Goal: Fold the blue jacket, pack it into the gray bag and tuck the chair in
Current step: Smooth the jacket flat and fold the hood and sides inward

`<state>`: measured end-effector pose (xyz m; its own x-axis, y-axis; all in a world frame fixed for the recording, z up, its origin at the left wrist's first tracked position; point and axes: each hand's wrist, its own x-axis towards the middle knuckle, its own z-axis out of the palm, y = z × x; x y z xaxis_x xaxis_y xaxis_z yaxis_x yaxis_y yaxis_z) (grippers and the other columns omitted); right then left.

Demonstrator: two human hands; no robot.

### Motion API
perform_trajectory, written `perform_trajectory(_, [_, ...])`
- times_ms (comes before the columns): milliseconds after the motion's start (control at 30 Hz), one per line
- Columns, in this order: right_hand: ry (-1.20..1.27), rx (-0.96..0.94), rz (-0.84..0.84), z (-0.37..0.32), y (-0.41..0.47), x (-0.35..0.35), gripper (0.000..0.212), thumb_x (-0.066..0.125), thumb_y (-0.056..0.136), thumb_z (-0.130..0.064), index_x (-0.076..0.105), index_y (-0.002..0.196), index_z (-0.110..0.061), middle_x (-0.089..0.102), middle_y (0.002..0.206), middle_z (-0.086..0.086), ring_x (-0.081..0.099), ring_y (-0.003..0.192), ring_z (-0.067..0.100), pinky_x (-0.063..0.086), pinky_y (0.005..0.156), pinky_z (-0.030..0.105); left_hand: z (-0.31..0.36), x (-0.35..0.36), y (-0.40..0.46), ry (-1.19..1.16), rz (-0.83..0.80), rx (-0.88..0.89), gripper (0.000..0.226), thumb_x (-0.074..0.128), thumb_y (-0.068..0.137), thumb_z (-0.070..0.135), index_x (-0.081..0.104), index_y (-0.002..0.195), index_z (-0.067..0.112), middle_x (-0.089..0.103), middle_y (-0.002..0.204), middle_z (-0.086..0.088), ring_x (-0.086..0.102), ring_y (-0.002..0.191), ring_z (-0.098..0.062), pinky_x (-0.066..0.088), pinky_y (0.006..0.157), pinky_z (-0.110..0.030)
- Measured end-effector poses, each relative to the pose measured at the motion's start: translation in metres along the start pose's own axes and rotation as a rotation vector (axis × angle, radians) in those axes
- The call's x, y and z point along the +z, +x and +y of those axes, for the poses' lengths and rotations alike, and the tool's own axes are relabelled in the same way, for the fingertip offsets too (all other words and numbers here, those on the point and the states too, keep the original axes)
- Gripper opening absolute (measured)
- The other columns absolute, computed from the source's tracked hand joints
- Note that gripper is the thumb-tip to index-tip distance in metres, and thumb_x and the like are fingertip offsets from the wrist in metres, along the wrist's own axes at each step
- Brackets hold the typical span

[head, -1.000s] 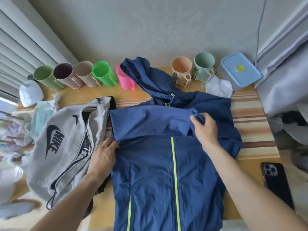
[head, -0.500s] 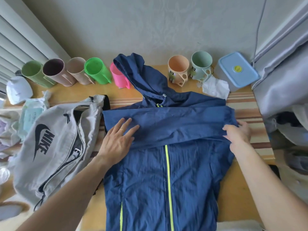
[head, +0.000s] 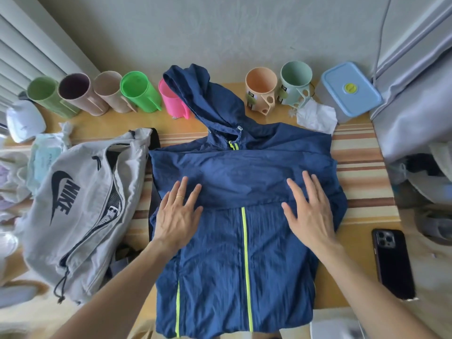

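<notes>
— How's the blue jacket (head: 239,253) looking from where you stand?

— Front side up on the wooden table (head: 342,285), zipped with a bright yellow-green zipper (head: 245,241) down the middle. Both sleeves are folded across the chest as a flat band. The hood (head: 203,99) lies toward the far wall, partly over a pink cup (head: 171,101). The fabric is thin and wrinkled, and the hem reaches the near edge of the table.

— And the hands?

— The left hand (head: 177,214) and right hand (head: 309,211) both lie flat on the jacket, fingers spread, gripping nothing. Each palm presses along the lower edge of the sleeve band, one on each side of the zipper.

— Where's the gray bag (head: 78,209)?

— Just left of the jacket, lying on its side with its zipper open. Its right edge touches or nearly touches the jacket's left side; I can't tell which.

— Any room to work?

— Not much on the left. On the right there is a bare strip of striped mat (head: 362,182) and table, with a black phone (head: 392,263) near the right edge. Along the far edge stands a row of cups, a crumpled tissue (head: 318,117) and a blue-lidded container (head: 351,90). The hood tip is among the cups.
</notes>
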<state>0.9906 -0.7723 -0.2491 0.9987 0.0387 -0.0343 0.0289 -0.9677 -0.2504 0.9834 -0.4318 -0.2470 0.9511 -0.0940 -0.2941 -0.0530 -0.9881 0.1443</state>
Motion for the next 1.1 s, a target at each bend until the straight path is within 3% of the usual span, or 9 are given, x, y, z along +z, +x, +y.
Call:
perform_trajectory(233, [0.121, 0.335, 0.026, -0.004, -0.045, 0.0, 0.057, 0.08, 0.081, -0.035, 0.062, 0.126, -0.007, 0.049, 0.143, 0.026, 0.046, 0.13, 0.047, 0.046, 0.101, 0.06, 0.008, 0.017, -0.061, -0.055, 0.017, -0.169, 0.063, 0.037, 0.094, 0.049, 0.051, 0.147, 0.016, 0.041, 0.157, -0.022, 0.041, 0.144, -0.04, 0.041, 0.113, -0.053])
perform_trajectory(400, [0.416, 0.054, 0.2, -0.091, 0.078, -0.039, 0.06, 0.071, 0.087, -0.043, 0.053, 0.134, -0.011, 0.06, 0.131, 0.009, 0.052, 0.12, 0.028, 0.044, 0.1, 0.038, 0.023, 0.019, -0.052, -0.095, 0.128, -0.038, 0.055, 0.049, 0.097, 0.038, 0.047, 0.15, 0.022, 0.036, 0.162, -0.016, 0.035, 0.149, -0.034, 0.034, 0.119, -0.046])
perform_trajectory(500, [0.342, -0.153, 0.321, -0.154, 0.16, -0.044, 0.066, 0.073, 0.081, -0.049, 0.054, 0.129, -0.009, 0.063, 0.12, 0.01, 0.056, 0.111, 0.031, 0.046, 0.093, 0.041, 0.028, 0.02, -0.052, -0.119, 0.148, -0.008, 0.052, 0.05, 0.099, 0.035, 0.046, 0.15, 0.024, 0.036, 0.162, -0.012, 0.035, 0.149, -0.03, 0.032, 0.12, -0.041])
perform_trajectory(600, [0.127, -0.28, 0.267, -0.208, 0.211, -0.028, 0.069, 0.076, 0.074, -0.052, 0.053, 0.122, -0.009, 0.064, 0.108, 0.011, 0.058, 0.096, 0.033, 0.048, 0.081, 0.045, 0.03, 0.016, -0.051, -0.176, 0.181, -0.013, 0.049, 0.056, 0.099, 0.031, 0.049, 0.147, 0.026, 0.04, 0.16, -0.009, 0.038, 0.147, -0.029, 0.036, 0.117, -0.04])
perform_trajectory(700, [0.05, -0.222, 0.263, -0.232, 0.227, -0.007, 0.044, 0.074, 0.083, -0.021, 0.048, 0.117, -0.008, 0.066, 0.099, 0.013, 0.062, 0.089, 0.034, 0.046, 0.07, 0.043, 0.026, 0.006, -0.048, -0.249, 0.225, 0.004, 0.046, 0.059, 0.097, 0.029, 0.052, 0.142, 0.026, 0.044, 0.158, -0.007, 0.039, 0.146, -0.027, 0.037, 0.116, -0.039])
perform_trajectory(767, [0.251, -0.125, 0.327, -0.23, 0.229, -0.007, 0.027, 0.062, 0.086, 0.002, 0.052, 0.111, -0.005, 0.067, 0.094, 0.015, 0.065, 0.084, 0.037, 0.047, 0.067, 0.041, 0.021, -0.007, -0.043, -0.294, 0.251, 0.031, 0.042, 0.058, 0.098, 0.028, 0.054, 0.14, 0.025, 0.045, 0.156, -0.006, 0.041, 0.144, -0.025, 0.041, 0.115, -0.039])
perform_trajectory(833, [0.503, -0.054, 0.401, -0.219, 0.223, -0.024, 0.03, 0.06, 0.087, 0.003, 0.056, 0.116, -0.004, 0.068, 0.104, 0.013, 0.066, 0.093, 0.033, 0.047, 0.075, 0.035, 0.018, -0.021, -0.036, -0.353, 0.299, 0.056, 0.037, 0.058, 0.098, 0.024, 0.058, 0.134, 0.022, 0.049, 0.151, -0.004, 0.047, 0.138, -0.023, 0.045, 0.11, -0.039])
perform_trajectory(967, [0.8, -0.197, 0.367, -0.178, 0.155, -0.075, 0.04, 0.064, 0.087, 0.001, 0.062, 0.126, -0.008, 0.068, 0.115, 0.007, 0.064, 0.102, 0.021, 0.05, 0.09, 0.026, 0.024, -0.056, -0.027, -0.699, 0.36, -0.052, 0.026, 0.055, 0.101, 0.026, 0.061, 0.126, 0.03, 0.058, 0.135, 0.013, 0.055, 0.122, -0.006, 0.047, 0.097, -0.026])
perform_trajectory(1100, [0.565, -0.274, 0.001, -0.105, 0.054, -0.061, 0.042, 0.064, 0.078, 0.014, 0.075, 0.098, -0.022, 0.065, 0.098, -0.008, 0.059, 0.101, 0.015, 0.047, 0.088, 0.022, 0.031, -0.075, -0.012, -1.405, 0.201, -0.455, 0.027, 0.048, 0.105, 0.036, 0.071, 0.108, 0.021, 0.076, 0.104, 0.002, 0.071, 0.1, -0.018, 0.054, 0.087, -0.031])
